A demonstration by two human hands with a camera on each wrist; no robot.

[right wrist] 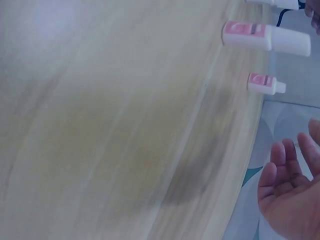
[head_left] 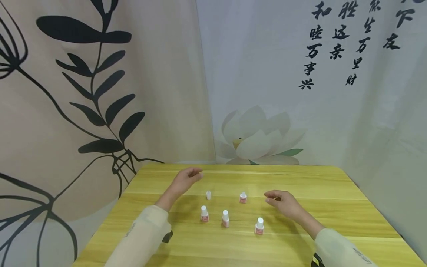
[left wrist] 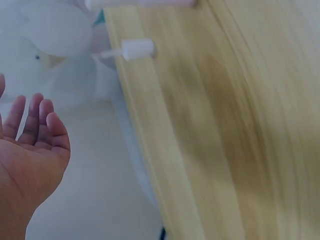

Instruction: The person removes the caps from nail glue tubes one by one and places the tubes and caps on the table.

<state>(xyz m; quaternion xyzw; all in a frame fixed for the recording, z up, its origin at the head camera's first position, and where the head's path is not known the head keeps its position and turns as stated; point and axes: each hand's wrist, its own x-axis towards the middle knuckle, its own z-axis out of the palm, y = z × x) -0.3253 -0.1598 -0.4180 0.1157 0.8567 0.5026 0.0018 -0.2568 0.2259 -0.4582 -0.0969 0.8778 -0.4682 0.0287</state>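
Observation:
My left hand (head_left: 186, 180) hovers above the far left of the table with loosely bent fingers, holding nothing. Nearest to it stands a small white cap (head_left: 208, 195); the left wrist view shows a thin stem on this cap (left wrist: 137, 49). At the right, my right hand (head_left: 284, 202) is held above the wood, its fingers relaxed and nothing in them. A small white bottle with a pink label (head_left: 243, 198) stands left of that hand; its short narrow neck shows bare in the right wrist view (right wrist: 261, 84).
Closer to me stand three upright white bottles with tall white caps: a left one (head_left: 204, 214), a middle one (head_left: 225, 219) and a right one (head_left: 259, 227). The wooden table (head_left: 207, 248) ends at a printed curtain (head_left: 267, 92).

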